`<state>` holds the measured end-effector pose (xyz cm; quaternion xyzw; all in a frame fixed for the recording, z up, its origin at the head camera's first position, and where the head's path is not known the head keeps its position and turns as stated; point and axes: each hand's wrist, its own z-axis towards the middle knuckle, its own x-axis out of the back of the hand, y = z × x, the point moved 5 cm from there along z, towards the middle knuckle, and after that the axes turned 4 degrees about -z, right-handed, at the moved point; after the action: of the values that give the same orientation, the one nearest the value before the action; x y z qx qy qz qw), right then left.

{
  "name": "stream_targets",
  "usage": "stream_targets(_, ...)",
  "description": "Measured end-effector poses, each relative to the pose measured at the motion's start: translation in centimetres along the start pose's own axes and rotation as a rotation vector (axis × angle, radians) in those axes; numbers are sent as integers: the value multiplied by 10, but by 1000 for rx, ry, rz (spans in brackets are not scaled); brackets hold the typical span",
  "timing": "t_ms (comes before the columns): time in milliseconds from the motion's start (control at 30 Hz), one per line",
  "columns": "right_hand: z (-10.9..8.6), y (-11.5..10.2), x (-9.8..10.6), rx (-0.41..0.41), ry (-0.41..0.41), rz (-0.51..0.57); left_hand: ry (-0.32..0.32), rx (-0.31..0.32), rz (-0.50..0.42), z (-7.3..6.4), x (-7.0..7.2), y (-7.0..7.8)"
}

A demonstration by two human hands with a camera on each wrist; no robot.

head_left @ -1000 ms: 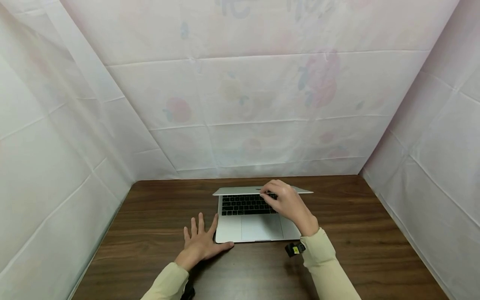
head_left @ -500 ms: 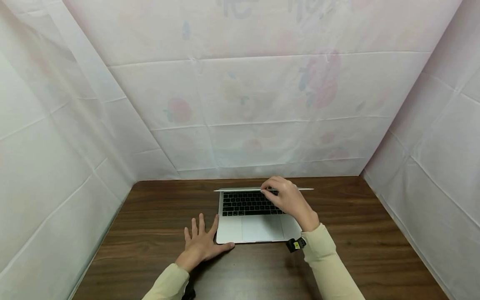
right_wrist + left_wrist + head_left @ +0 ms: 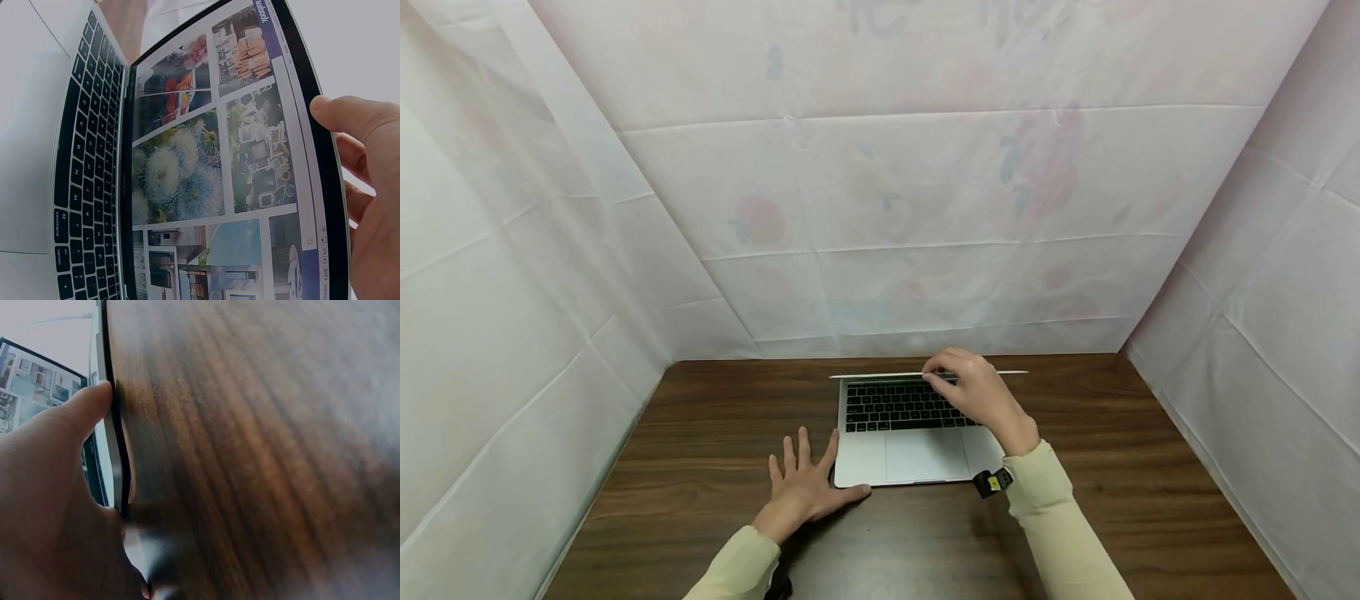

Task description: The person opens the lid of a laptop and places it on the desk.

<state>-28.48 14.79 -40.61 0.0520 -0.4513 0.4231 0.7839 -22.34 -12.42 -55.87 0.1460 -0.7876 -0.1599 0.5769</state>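
A silver laptop (image 3: 861,460) with black keys lies on the wooden table, its lid (image 3: 880,375) raised and seen nearly edge-on in the head view. My right hand (image 3: 977,392) pinches the lid's top edge, thumb on the screen's black border and fingers behind. The right wrist view shows the lit screen (image 3: 181,178), filled with photo tiles. My left hand (image 3: 805,492) is spread flat at the laptop's front left corner. Its thumb touches the front edge, and its index finger lies along the left side.
Brown wood grain covers the table (image 3: 700,433) around the laptop. A pale fabric wall (image 3: 910,283) with faint fruit prints rises behind the table, and similar sheets (image 3: 497,375) hang at both sides. A small black device (image 3: 992,482) sits at my right wrist.
The lid has tilted further back, and more of the keyboard shows. My right hand has moved slightly away from me with the lid's edge. My left hand stays in place.
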Motion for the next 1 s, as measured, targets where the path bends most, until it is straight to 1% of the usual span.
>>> stream_targets(167,3,2,1,0,-4,-12,-11,7,-1,-2,3,2)
stream_targets(467,9,5,4,-41,-45,-2,-12,14,19,-3,5,4)
stream_targets(767,13,8,4,-27,-54,8,-20,13,26,-3,6,6)
stream_targets(1000,17,10,5,-38,-64,1,-26,15,35,-3,7,7)
